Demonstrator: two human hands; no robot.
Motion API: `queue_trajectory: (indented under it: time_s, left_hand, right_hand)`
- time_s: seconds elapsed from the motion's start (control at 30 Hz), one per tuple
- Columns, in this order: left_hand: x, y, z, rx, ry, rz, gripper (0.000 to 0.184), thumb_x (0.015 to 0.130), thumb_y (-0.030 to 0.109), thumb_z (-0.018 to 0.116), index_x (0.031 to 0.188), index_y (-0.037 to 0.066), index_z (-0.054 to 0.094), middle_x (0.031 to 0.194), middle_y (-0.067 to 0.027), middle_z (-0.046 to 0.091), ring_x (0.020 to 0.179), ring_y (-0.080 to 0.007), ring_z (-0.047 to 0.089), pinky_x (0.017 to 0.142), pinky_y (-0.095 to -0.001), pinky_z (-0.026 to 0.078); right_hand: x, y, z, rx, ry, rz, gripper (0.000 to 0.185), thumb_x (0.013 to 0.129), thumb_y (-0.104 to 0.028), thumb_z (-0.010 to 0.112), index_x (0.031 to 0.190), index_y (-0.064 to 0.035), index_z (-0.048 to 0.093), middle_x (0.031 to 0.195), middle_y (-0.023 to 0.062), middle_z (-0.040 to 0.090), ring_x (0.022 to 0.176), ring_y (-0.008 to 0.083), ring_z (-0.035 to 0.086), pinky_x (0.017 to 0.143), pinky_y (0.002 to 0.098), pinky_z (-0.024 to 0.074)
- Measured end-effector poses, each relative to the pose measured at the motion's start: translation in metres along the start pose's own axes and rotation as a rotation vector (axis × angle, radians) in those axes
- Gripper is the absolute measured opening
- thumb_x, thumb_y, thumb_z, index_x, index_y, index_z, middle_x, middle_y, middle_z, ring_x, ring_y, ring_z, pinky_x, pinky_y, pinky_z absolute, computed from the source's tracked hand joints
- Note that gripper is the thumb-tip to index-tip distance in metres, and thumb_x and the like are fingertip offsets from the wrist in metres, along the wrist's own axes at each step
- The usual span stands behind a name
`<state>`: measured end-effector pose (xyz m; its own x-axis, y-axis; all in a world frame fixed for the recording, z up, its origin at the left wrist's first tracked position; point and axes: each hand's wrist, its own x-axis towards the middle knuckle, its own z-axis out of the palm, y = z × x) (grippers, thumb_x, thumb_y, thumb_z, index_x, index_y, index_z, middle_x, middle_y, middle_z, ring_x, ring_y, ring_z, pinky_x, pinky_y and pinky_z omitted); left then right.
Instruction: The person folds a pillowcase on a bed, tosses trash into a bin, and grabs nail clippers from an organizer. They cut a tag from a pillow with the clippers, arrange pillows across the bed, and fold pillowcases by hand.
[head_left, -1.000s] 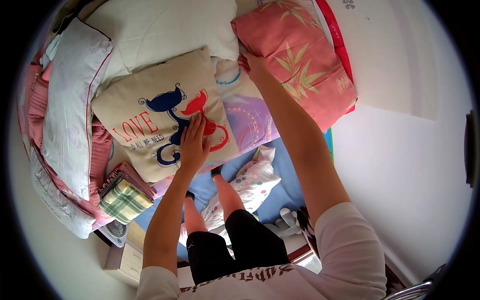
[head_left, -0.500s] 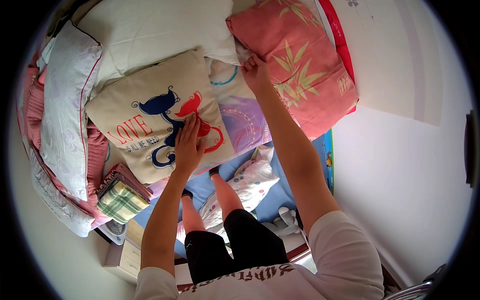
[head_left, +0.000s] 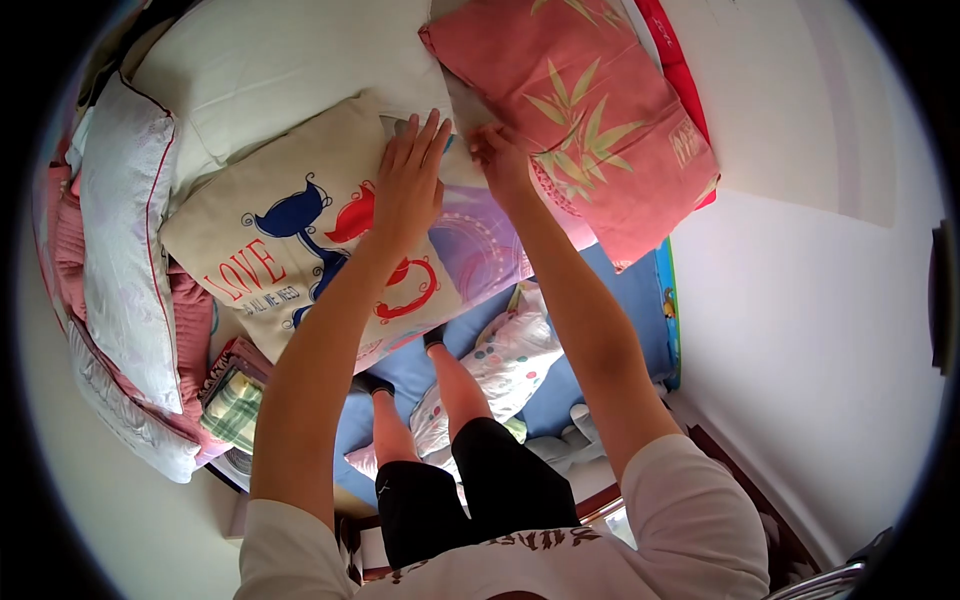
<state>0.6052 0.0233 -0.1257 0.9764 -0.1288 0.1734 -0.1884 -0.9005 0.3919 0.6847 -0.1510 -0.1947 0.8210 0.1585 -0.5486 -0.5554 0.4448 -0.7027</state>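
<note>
A beige cushion (head_left: 240, 215) with blue and red cat figures and the word LOVE lies in front of me. My left hand (head_left: 408, 185) is over its upper right part, fingers stretched out, the tips by the lower corner of a large white pillow (head_left: 290, 75). Close by on the right, my right hand (head_left: 503, 165) has its fingers curled together beside the pink pillow (head_left: 610, 130) with a bamboo-leaf print. What those fingers hold, if anything, I cannot make out. Between both arms shows a purple patterned cloth (head_left: 475, 240).
At the left, a silvery pillow with red piping (head_left: 125, 240) leans by pink bedding. Folded checked cloth (head_left: 233, 405) lies below. A dotted white bundle (head_left: 510, 360) and a grey plush-like thing (head_left: 570, 440) rest on the blue surface (head_left: 560, 395) near my legs. A white wall (head_left: 790, 330) stands right.
My left hand has moved up and right from the middle of the beige cushion to its upper right corner. My right hand has come slightly down, away from the white pillow's corner.
</note>
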Motion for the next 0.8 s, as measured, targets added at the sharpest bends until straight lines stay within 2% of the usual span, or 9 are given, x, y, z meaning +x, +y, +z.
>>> queue_trajectory:
  time_s: [0.07, 0.1, 0.23, 0.37, 0.43, 0.47, 0.53, 0.6, 0.8]
  left_hand:
    - [0.007, -0.017, 0.026, 0.057, -0.071, 0.015, 0.071, 0.087, 0.006, 0.062, 0.155, 0.011, 0.041, 0.163, -0.009, 0.038, 0.148, -0.0312, 0.04, 0.119, -0.0483, 0.036]
    - [0.008, -0.024, 0.033, 0.117, -0.137, 0.026, 0.073, 0.087, 0.007, 0.063, 0.156, 0.011, 0.04, 0.164, -0.0084, 0.037, 0.149, -0.0299, 0.04, 0.119, -0.047, 0.036]
    - [0.005, -0.036, 0.05, 0.18, -0.17, 0.046, 0.076, 0.087, 0.01, 0.065, 0.158, 0.014, 0.038, 0.165, -0.0077, 0.037, 0.148, -0.0287, 0.04, 0.118, -0.0442, 0.036]
    - [0.004, -0.039, 0.056, 0.178, -0.219, 0.03, 0.077, 0.088, 0.012, 0.065, 0.159, 0.019, 0.038, 0.165, -0.0074, 0.037, 0.149, -0.0285, 0.04, 0.115, -0.0442, 0.038]
    - [0.005, -0.04, 0.057, 0.18, -0.242, 0.02, 0.077, 0.088, 0.013, 0.066, 0.159, 0.023, 0.038, 0.165, -0.0075, 0.037, 0.149, -0.0287, 0.04, 0.114, -0.045, 0.039]
    - [0.005, -0.041, 0.057, 0.188, -0.262, 0.033, 0.078, 0.088, 0.013, 0.066, 0.159, 0.025, 0.037, 0.165, -0.0074, 0.036, 0.149, -0.029, 0.039, 0.113, -0.0463, 0.04]
    - [0.006, -0.041, 0.057, 0.197, -0.282, 0.044, 0.079, 0.088, 0.014, 0.067, 0.16, 0.028, 0.037, 0.166, -0.0074, 0.035, 0.149, -0.0294, 0.039, 0.112, -0.0477, 0.04]
    - [0.007, -0.041, 0.06, 0.211, -0.327, 0.021, 0.076, 0.089, 0.018, 0.067, 0.159, 0.032, 0.039, 0.166, -0.0075, 0.036, 0.149, -0.0303, 0.039, 0.113, -0.0476, 0.039]
    - [0.007, -0.041, 0.063, 0.219, -0.36, 0.007, 0.077, 0.091, 0.021, 0.066, 0.16, 0.032, 0.035, 0.168, -0.0068, 0.031, 0.152, -0.0296, 0.035, 0.113, -0.0487, 0.039]
  right_hand:
    - [0.002, 0.012, -0.006, -0.158, -0.003, -0.029, 0.007, 0.103, -0.01, 0.052, 0.098, -0.0083, 0.057, 0.098, 0.0097, 0.07, 0.076, 0.0145, 0.057, 0.07, 0.0288, 0.0498]
    - [0.005, 0.017, -0.005, -0.352, -0.016, -0.094, 0.008, 0.104, -0.009, 0.052, 0.097, -0.0073, 0.056, 0.097, 0.0096, 0.07, 0.076, 0.0138, 0.058, 0.07, 0.0279, 0.0491]
    - [0.013, 0.029, -0.003, -0.825, 0.012, -0.297, 0.011, 0.105, -0.008, 0.05, 0.095, -0.0043, 0.053, 0.091, 0.0082, 0.071, 0.076, 0.0137, 0.059, 0.07, 0.0282, 0.0485]
    - [0.024, 0.043, -0.007, -0.827, -0.024, -0.297, 0.011, 0.103, -0.011, 0.052, 0.096, -0.0035, 0.053, 0.089, 0.0103, 0.07, 0.075, 0.0169, 0.059, 0.07, 0.0314, 0.0494]
    - [0.022, 0.039, -0.003, -1.038, 0.019, -0.341, 0.012, 0.101, -0.015, 0.055, 0.098, -0.0034, 0.053, 0.088, 0.0161, 0.069, 0.077, 0.0249, 0.062, 0.073, 0.0367, 0.051]
    - [0.02, 0.037, -0.001, -1.038, 0.019, -0.34, 0.012, 0.101, -0.015, 0.055, 0.098, -0.0034, 0.053, 0.088, 0.0161, 0.069, 0.077, 0.0249, 0.062, 0.073, 0.0367, 0.051]
    - [0.015, 0.035, 0.002, -1.082, 0.014, -0.374, 0.017, 0.101, -0.019, 0.055, 0.102, -0.0026, 0.051, 0.092, 0.0296, 0.066, 0.092, 0.0519, 0.064, 0.077, 0.0526, 0.0515]
    - [0.013, 0.033, 0.004, -1.085, 0.005, -0.356, 0.017, 0.101, -0.019, 0.055, 0.102, -0.0027, 0.051, 0.093, 0.0293, 0.067, 0.092, 0.0513, 0.065, 0.077, 0.0531, 0.0512]
    - [0.008, 0.033, 0.0, -1.109, -0.014, -0.406, 0.016, 0.1, -0.018, 0.057, 0.103, -0.0026, 0.051, 0.092, 0.0277, 0.067, 0.089, 0.0496, 0.065, 0.075, 0.0526, 0.0505]
